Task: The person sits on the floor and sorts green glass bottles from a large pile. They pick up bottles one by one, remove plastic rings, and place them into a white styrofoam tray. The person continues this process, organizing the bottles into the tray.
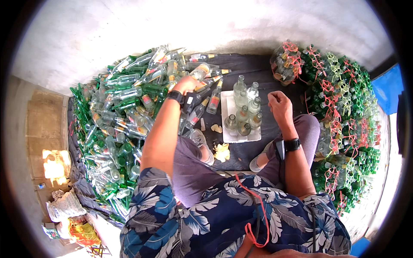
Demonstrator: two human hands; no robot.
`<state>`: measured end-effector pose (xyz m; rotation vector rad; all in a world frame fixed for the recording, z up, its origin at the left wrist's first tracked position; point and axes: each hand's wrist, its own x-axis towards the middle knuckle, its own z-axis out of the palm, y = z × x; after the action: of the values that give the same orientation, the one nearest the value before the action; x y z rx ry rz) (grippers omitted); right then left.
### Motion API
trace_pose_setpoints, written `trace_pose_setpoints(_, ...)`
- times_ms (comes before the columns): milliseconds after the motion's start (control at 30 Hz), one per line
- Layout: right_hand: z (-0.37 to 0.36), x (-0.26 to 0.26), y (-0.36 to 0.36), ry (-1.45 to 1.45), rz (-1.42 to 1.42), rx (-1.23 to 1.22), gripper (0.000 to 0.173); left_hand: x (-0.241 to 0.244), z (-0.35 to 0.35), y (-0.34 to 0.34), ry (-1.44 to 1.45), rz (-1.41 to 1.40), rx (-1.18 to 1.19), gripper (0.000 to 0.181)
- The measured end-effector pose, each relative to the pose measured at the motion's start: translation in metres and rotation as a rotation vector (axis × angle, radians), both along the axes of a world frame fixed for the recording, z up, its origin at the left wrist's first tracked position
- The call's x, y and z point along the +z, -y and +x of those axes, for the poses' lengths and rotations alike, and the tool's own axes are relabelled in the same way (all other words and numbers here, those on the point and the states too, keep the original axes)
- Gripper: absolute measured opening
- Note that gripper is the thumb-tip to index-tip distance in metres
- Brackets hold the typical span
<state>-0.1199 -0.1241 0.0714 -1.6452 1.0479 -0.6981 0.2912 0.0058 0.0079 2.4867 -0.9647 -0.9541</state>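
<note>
My left hand reaches over the edge of the loose bottle pile and is closed around a clear glass bottle, its rounded end pointing up and away. My right hand is raised just right of the white foam tray, fingers curled; nothing shows in it. Several clear glass bottles stand upright in the tray, grouped towards its right side, necks up. A labelled clear bottle lies on the dark sheet between the pile and the tray.
A large heap of green and clear glass bottles fills the left side. Bottles bundled in red and yellow netting stand at the right, with one netted bundle near the back wall. Yellowish scraps lie between my feet.
</note>
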Motion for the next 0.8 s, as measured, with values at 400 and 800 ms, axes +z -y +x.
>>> trace_pose_setpoints(400,-0.008,-0.011,0.0,-0.104,-0.142,-0.014,0.018,0.099,-0.082,-0.038,0.21,0.113,-0.271,0.047)
trace_pose_setpoints(800,-0.005,-0.028,0.004,-0.165,-0.204,0.025,0.017,0.087,-0.12,-0.002,0.372,0.131,-0.555,0.043)
